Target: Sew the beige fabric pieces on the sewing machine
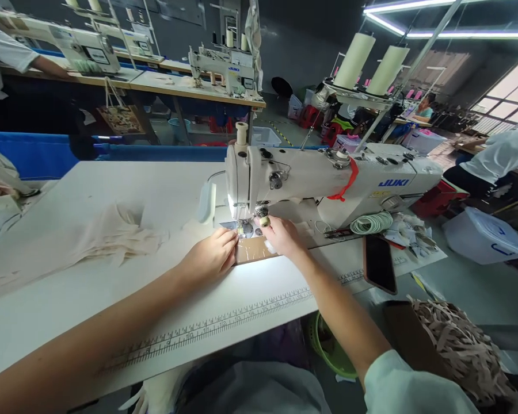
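A white sewing machine [302, 172] marked JUKI stands on the white table. My left hand [213, 253] is closed, its fingertips pressed together beside the presser foot [243, 227] and the metal needle plate. My right hand [281, 234] reaches in from the other side, fingers bent in a pinch under the machine head near a small pale knob [265, 221]. What either set of fingertips holds is too small or hidden to name. Just in front of the needle lies a brown strip [254, 251] with pale thread bits and a white tuft on it.
Cream fabric [121, 236] lies crumpled on the left of the table [190, 328]. At right are a phone [379, 264], a coil of pale green cord [371, 222], dark snips [339, 233] and scraps. Thread cones [354, 60] rise behind. People sit and stand at other machines.
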Tool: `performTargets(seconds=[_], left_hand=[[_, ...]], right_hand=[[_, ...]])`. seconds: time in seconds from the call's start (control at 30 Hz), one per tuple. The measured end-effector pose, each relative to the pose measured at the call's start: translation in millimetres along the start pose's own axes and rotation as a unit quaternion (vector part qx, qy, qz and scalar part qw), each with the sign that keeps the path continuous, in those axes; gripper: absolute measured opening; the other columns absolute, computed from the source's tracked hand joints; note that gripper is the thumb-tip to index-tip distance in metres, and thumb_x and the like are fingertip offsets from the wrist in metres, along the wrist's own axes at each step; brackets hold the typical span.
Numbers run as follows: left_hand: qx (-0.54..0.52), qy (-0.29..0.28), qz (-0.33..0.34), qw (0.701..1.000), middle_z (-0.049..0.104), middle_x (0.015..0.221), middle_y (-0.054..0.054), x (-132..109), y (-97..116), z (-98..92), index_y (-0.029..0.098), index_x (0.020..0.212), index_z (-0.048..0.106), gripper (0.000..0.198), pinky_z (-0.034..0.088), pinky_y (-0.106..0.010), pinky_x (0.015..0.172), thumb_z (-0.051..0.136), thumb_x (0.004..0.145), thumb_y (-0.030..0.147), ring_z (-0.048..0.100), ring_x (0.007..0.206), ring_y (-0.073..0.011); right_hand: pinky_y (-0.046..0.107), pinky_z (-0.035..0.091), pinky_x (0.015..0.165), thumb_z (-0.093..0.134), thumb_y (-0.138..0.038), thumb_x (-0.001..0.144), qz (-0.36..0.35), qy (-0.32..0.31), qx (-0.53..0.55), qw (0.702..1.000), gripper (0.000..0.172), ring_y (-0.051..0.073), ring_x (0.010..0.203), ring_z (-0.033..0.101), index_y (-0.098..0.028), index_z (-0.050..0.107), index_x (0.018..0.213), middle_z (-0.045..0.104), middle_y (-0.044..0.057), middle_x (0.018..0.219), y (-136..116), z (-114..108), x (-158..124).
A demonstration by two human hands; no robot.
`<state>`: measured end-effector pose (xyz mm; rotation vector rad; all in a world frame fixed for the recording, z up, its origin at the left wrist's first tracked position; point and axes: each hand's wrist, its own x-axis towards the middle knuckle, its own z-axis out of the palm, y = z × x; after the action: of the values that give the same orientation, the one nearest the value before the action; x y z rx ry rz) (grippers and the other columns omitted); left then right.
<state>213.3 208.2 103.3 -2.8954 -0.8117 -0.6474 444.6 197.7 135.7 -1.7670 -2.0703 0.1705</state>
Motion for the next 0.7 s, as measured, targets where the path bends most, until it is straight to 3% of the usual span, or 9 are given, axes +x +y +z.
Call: performTargets(seconds=[0.2,0.37,0.53,0.7], left_hand=[[0.027,0.020,0.013,0.999,0.074,0.114,-0.016,-1,-4,3.8,0.012,0.118,0.071,0.039,0.061,-0.037,0.081,0.036,0.105,0.022,0.066,0.102,-0.0281],[0.069,0.025,0.021,0.997,0.075,0.115,-0.015,2,-9,4.4,0.012,0.114,0.072,0.039,0.060,-0.035,0.084,0.036,0.106,0.023,0.066,0.104,-0.0276],[0.087,0.028,0.016,0.996,0.075,0.115,-0.016,4,-10,6.7,0.009,0.116,0.072,0.041,0.059,-0.036,0.083,0.034,0.107,0.024,0.066,0.103,-0.0279],[0.056,0.001,-0.032,0.998,0.073,0.120,-0.018,7,-8,-3.0,0.010,0.117,0.069,0.036,0.057,-0.040,0.085,0.038,0.104,0.023,0.065,0.105,-0.0300]], right_hand=[[0.026,0.032,0.065,0.050,-0.036,0.109,-0.006,0.034,-0.010,0.999,0.031,0.015,0.078,0.066,-0.022,0.073,0.094,0.079,0.004,0.089,-3,0,-11],[0.027,0.033,0.068,0.050,-0.036,0.110,0.000,0.011,-0.019,1.000,0.033,0.015,0.079,0.067,-0.021,0.075,0.097,0.081,0.006,0.094,-13,1,-11],[0.029,0.029,0.064,0.048,-0.042,0.110,0.047,-0.003,-0.046,0.998,0.038,0.016,0.077,0.067,-0.022,0.077,0.095,0.081,0.007,0.091,-15,0,-5],[0.028,0.028,0.063,0.054,-0.038,0.108,0.005,0.034,-0.034,0.999,0.033,0.015,0.071,0.064,-0.020,0.076,0.090,0.077,0.005,0.078,-7,1,-11]])
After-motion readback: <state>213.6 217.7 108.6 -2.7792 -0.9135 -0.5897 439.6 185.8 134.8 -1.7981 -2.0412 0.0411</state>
